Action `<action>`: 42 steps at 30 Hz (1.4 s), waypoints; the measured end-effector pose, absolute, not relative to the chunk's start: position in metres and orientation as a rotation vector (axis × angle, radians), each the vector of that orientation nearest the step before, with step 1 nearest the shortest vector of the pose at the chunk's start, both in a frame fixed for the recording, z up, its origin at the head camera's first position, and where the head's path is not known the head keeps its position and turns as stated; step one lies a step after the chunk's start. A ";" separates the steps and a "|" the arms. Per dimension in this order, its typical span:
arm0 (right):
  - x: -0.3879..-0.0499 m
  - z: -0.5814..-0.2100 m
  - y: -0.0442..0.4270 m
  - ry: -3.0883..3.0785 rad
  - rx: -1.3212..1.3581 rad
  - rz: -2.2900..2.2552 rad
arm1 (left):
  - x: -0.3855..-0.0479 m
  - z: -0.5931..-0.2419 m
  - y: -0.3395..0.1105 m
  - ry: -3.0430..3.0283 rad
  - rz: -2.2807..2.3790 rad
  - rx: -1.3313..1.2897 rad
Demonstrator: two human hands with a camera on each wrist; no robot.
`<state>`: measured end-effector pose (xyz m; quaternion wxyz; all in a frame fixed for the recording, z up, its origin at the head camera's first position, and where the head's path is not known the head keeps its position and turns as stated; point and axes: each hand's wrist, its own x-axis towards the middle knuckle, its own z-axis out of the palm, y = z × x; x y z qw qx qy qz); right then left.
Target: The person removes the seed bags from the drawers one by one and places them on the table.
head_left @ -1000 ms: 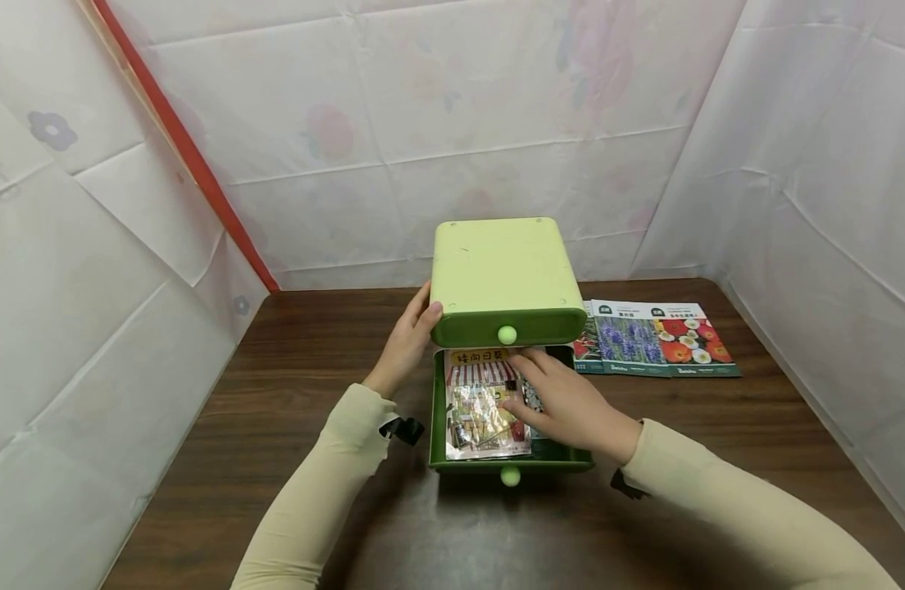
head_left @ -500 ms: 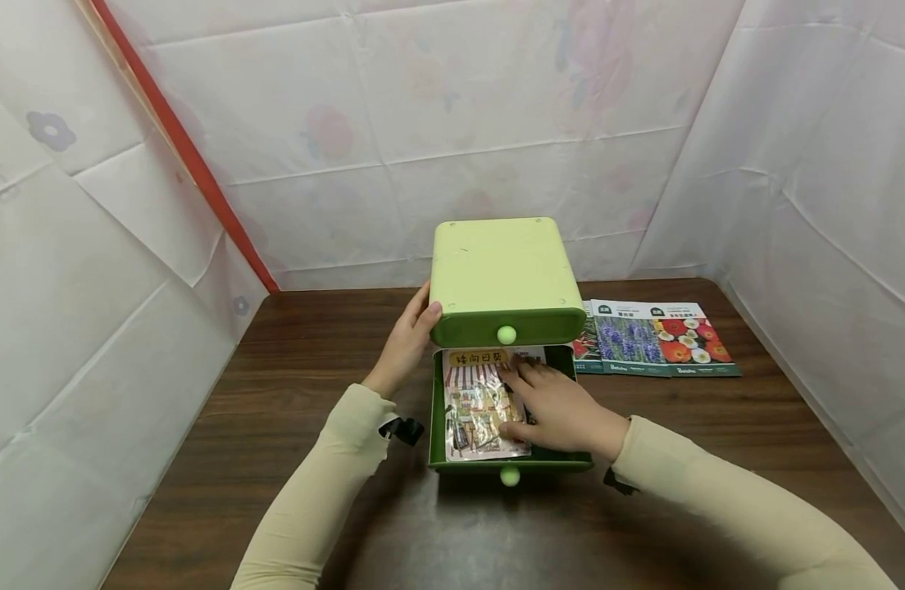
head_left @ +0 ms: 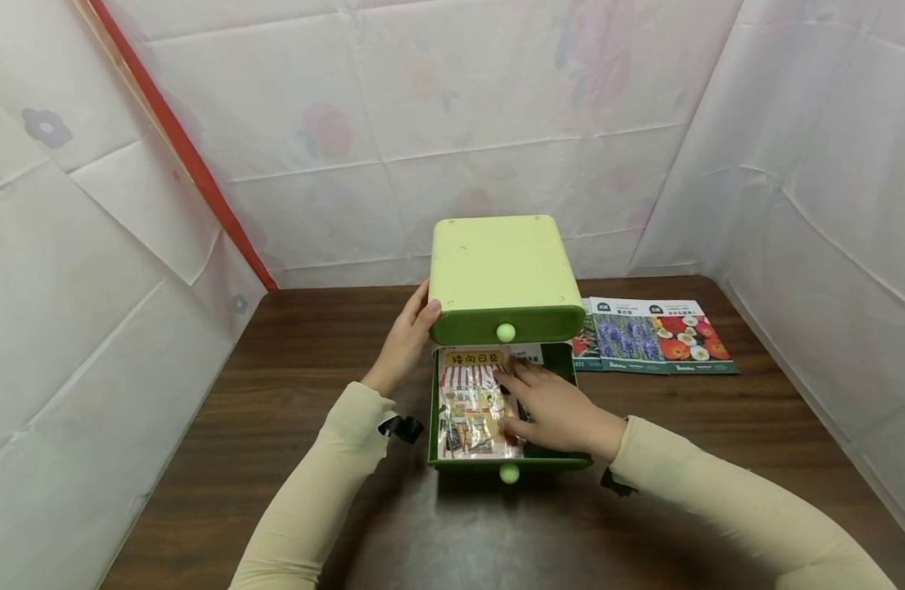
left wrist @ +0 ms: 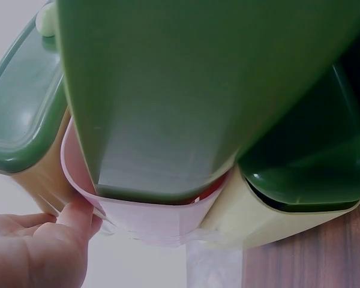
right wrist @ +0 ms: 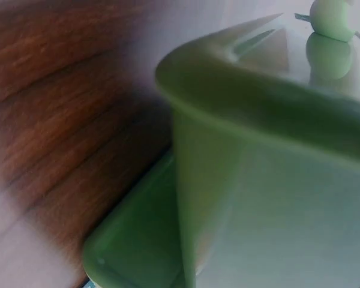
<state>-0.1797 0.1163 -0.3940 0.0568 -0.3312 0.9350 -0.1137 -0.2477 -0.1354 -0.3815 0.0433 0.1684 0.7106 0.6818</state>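
A stacked mini drawer cabinet (head_left: pixel 504 262) with a pale green top stands on the table. Its pulled-out green drawer (head_left: pixel 438 418) has a round knob. Inside lies a seed packet (head_left: pixel 475 410) with a striped awning print, partly over another packet (head_left: pixel 528 353). My left hand (head_left: pixel 407 336) rests against the cabinet's left side, thumb at the front corner. In the left wrist view, its fingertips touch the side by the pink middle casing (left wrist: pixel 150 222). My right hand (head_left: pixel 556 406) reaches into the drawer, extended fingers on the packets. The right wrist view shows the drawer wall (right wrist: pixel 276 210), not the hand.
Several flower seed packets (head_left: pixel 629 338) lie in an overlapping row to the right of the cabinet. The closed upper drawer's front (head_left: pixel 467 326) overhangs the rear of the open one. Printed white sheeting (head_left: pixel 393 123) surrounds the dark wooden table (head_left: pixel 312 344).
My right hand has shifted slightly left inside the drawer. The striped packet has slid a little left, uncovering more of the packet behind it. My left hand has stayed in place.
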 end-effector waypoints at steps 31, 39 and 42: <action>-0.190 -0.385 0.121 2.209 -0.257 -1.673 | -0.248 -0.383 -0.136 2.175 2.086 0.497; -0.197 -0.389 0.124 2.153 -0.236 -1.631 | -0.248 -0.384 -0.136 2.186 2.074 0.501; -0.198 -0.391 0.122 2.139 -0.223 -1.624 | -0.248 -0.383 -0.136 2.187 2.078 0.491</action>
